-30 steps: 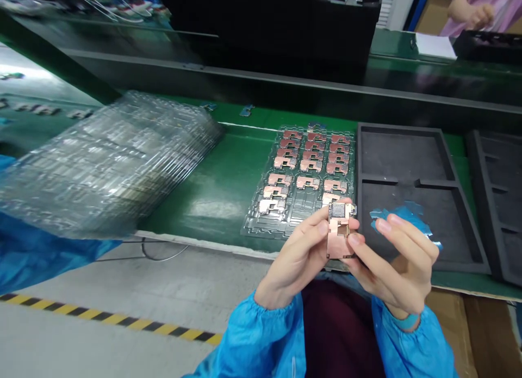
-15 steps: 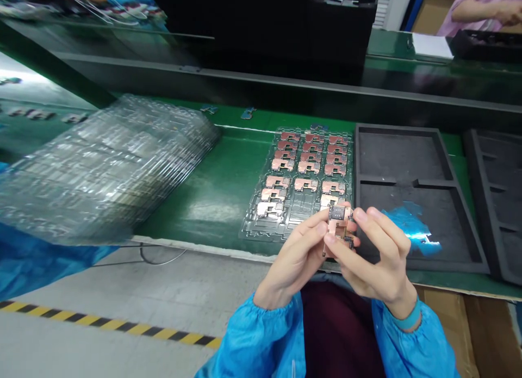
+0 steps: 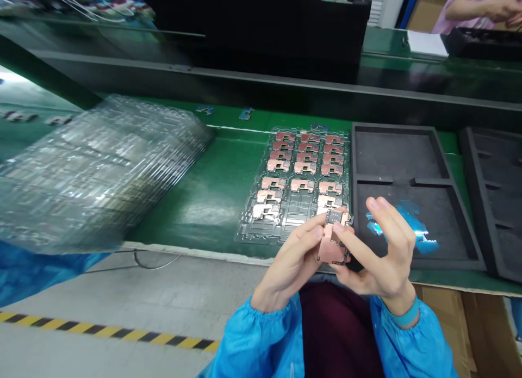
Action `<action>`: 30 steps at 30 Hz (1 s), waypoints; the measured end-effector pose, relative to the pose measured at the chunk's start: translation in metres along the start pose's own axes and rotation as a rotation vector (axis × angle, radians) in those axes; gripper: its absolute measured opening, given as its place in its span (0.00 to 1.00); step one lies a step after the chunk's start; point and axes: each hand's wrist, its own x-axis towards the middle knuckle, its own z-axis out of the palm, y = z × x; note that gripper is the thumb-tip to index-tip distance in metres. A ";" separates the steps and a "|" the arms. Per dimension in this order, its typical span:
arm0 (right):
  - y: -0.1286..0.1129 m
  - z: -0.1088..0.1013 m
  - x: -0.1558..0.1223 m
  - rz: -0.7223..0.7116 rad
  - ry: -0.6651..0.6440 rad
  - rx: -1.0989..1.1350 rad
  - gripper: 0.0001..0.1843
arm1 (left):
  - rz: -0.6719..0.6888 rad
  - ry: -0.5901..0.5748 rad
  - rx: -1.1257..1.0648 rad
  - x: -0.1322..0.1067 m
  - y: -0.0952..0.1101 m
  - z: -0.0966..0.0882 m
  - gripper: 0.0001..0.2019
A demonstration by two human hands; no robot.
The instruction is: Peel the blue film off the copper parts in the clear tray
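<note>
My left hand point(image 3: 291, 258) is closed on a copper-coloured circuit board point(image 3: 332, 248), its thumb and fingers along the board's left side. My right hand point(image 3: 381, 253) touches the same board, index fingertip on its face and thumb at the lower right edge; the other fingers are raised. Whether more than one board is in the grip I cannot tell. Just beyond the hands, a clear plastic tray point(image 3: 297, 217) holds rows of similar copper-faced boards point(image 3: 302, 185). Part of its near right corner is hidden behind my hands.
A tall stack of clear plastic trays point(image 3: 101, 166) stands at the left. To the right lie a black foam tray point(image 3: 408, 157) with a torn-looking blue sheet point(image 3: 411, 225), and another black tray point(image 3: 501, 204). Small blue boards point(image 3: 246, 113) lie at the back. A person's hands point(image 3: 503, 9) show top right.
In my hands the copper board has turned so that more of its flat lower face shows. My right index finger has moved onto its face, and the thumb to its lower edge.
</note>
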 end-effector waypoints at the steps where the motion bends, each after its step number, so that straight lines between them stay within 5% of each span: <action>1: 0.000 0.000 -0.001 0.004 0.004 -0.002 0.21 | 0.008 0.009 0.005 0.000 0.000 0.000 0.22; 9: 0.003 0.002 -0.003 0.099 -0.016 -0.009 0.32 | 0.023 -0.026 -0.020 0.002 0.002 0.002 0.21; 16: 0.020 -0.001 -0.009 0.127 -0.308 0.188 0.45 | -0.016 0.017 0.019 -0.001 0.001 -0.007 0.19; 25: 0.050 0.002 -0.042 0.359 -0.335 0.224 0.38 | 0.366 0.468 0.374 -0.008 0.021 -0.057 0.20; 30: 0.057 0.005 -0.046 0.410 -0.344 0.218 0.34 | 0.361 0.471 0.571 0.013 0.043 -0.066 0.22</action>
